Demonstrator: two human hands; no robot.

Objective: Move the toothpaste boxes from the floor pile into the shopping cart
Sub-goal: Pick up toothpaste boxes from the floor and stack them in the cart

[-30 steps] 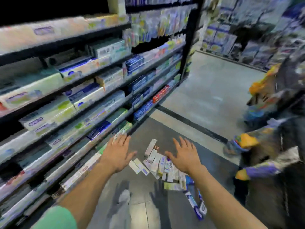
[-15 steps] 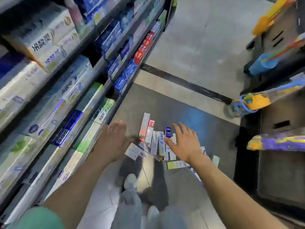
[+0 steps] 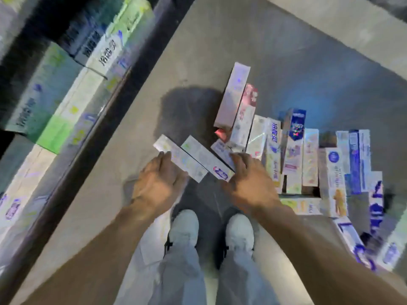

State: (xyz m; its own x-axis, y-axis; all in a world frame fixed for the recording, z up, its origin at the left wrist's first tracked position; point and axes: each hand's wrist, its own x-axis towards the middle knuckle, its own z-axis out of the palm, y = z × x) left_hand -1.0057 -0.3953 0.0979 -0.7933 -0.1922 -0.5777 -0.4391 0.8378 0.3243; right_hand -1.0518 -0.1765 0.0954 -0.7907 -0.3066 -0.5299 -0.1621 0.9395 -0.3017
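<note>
Centrally, the pile of toothpaste boxes (image 3: 293, 155) lies on the grey floor (image 3: 220, 36), most boxes side by side and lengthwise, some overlapping. Two pale boxes (image 3: 193, 159) lie slanted at the pile's left edge, touching each other. The left hand (image 3: 157, 183) reaches down to the leftmost slanted box, fingertips at its long edge; whether the fingers have closed on it cannot be told through the blur. The right hand (image 3: 246, 183) is lowered over the near end of the second slanted box, fingers bent downward and touching boxes there; a grip cannot be confirmed. Below the hands stand two white shoes (image 3: 211, 230) under light trousers (image 3: 198, 276). Along the left, store shelves (image 3: 66, 91) carry stocked boxes. No cart appears in view.
</note>
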